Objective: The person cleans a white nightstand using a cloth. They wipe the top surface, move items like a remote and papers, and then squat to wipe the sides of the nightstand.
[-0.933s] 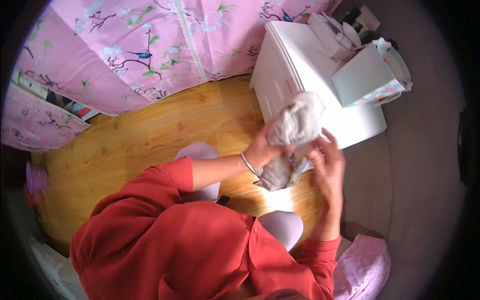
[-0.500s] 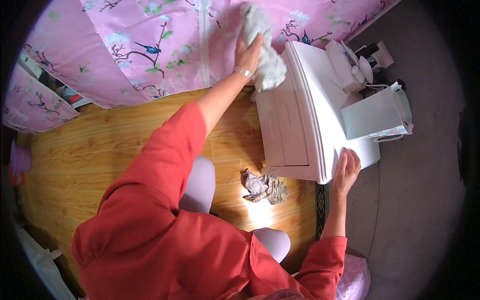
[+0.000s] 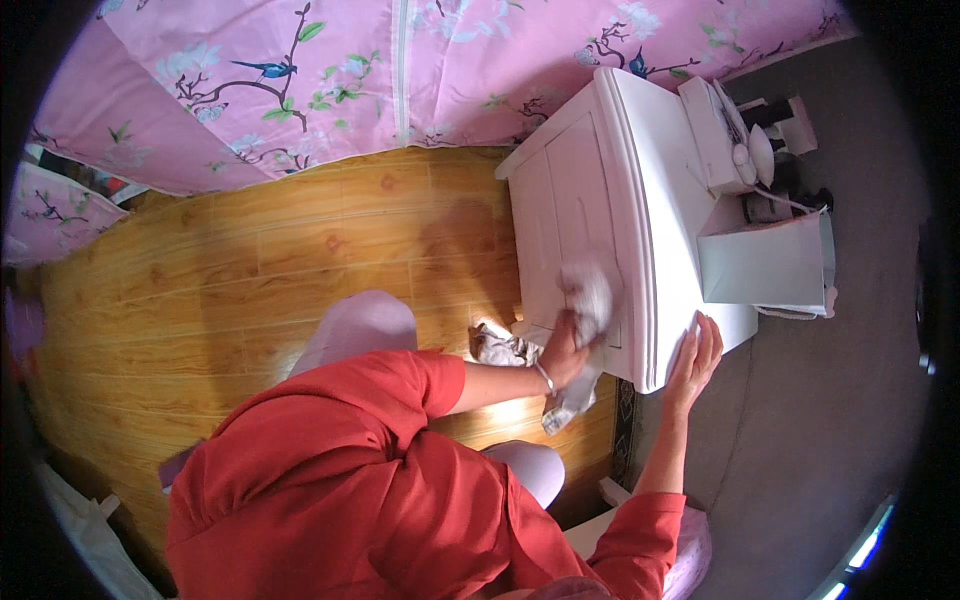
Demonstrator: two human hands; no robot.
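Observation:
My left hand [image 3: 566, 352] is closed round a pale, crumpled cloth [image 3: 590, 300], somewhat blurred by motion. It holds the cloth against the front of a white cabinet [image 3: 575, 200], low on the drawer face, and one end hangs below my wrist. My right hand [image 3: 697, 362] rests with fingers stretched out on the near edge of the cabinet's white top [image 3: 670, 240], holding nothing. Partly hidden behind my left forearm, a second crumpled, greyish cloth [image 3: 500, 347] lies on the wooden floor by the cabinet's foot.
On the cabinet top stand a pale gift bag [image 3: 765, 265] with a rope handle, a white box [image 3: 712, 130] and several small dark and white items. A pink curtain [image 3: 330, 90] with birds and flowers hangs beyond. A grey wall [image 3: 800, 420] runs along the right.
My left hand has swung from the curtain and the cabinet's far corner back toward me, bringing the cloth to the near part of the drawer front. My right hand stays on the cabinet edge.

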